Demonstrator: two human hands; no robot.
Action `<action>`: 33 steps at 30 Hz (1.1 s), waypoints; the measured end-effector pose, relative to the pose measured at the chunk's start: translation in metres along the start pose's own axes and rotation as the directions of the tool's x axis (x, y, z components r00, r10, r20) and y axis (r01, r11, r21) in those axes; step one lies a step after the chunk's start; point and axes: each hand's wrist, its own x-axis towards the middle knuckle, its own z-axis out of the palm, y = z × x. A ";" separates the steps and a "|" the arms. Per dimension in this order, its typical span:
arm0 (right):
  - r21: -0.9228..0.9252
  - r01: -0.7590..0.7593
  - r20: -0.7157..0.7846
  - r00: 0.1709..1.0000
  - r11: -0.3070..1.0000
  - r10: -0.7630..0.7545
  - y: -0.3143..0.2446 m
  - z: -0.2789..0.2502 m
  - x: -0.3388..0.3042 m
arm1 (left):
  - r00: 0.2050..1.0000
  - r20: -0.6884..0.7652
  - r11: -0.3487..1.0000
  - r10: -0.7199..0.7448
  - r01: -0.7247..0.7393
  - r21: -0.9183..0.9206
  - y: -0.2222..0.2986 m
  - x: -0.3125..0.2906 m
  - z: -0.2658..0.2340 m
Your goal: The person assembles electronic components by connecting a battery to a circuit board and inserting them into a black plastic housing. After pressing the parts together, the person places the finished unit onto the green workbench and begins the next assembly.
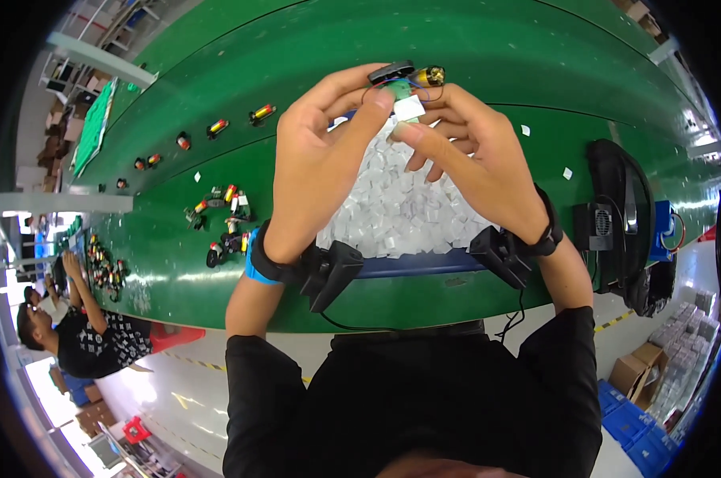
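Observation:
Above a blue tray, my left hand (328, 131) grips a small green circuit board (398, 89) between thumb and fingers. Thin red and blue wires run from it, with a black round part (391, 72) and a gold-and-black cylinder (429, 76) beside it. A white square piece (409, 107) lies against the board's near side. My right hand (476, 151) is closed in a pinch at that piece's lower edge, its index finger reaching behind toward the cylinder. The right fingertips partly hide the contact. Black wrist straps with box-shaped devices sit on both forearms.
The blue tray (416, 265) is heaped with white squares (408, 207). Several wired assemblies (231, 203) lie left on the green table (336, 307); more form a row farther back. At right are a black bag (627, 215) and a vented box (593, 226). A co-worker (85, 334) sits far left.

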 end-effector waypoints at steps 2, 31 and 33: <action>0.056 -0.036 -0.027 0.999 0.998 0.037 0.001 -0.005 0.003 | 0.997 0.006 0.997 0.073 -0.073 0.028 -0.005 0.003 0.002; -0.475 0.239 -0.020 0.959 0.847 -0.282 0.023 -0.005 0.014 | 0.957 0.220 0.933 -0.188 0.104 0.344 -0.011 0.000 -0.021; -0.516 0.343 0.042 0.925 0.785 -0.377 0.022 -0.005 0.014 | 0.971 0.185 0.939 -0.149 0.081 0.334 -0.013 0.000 -0.021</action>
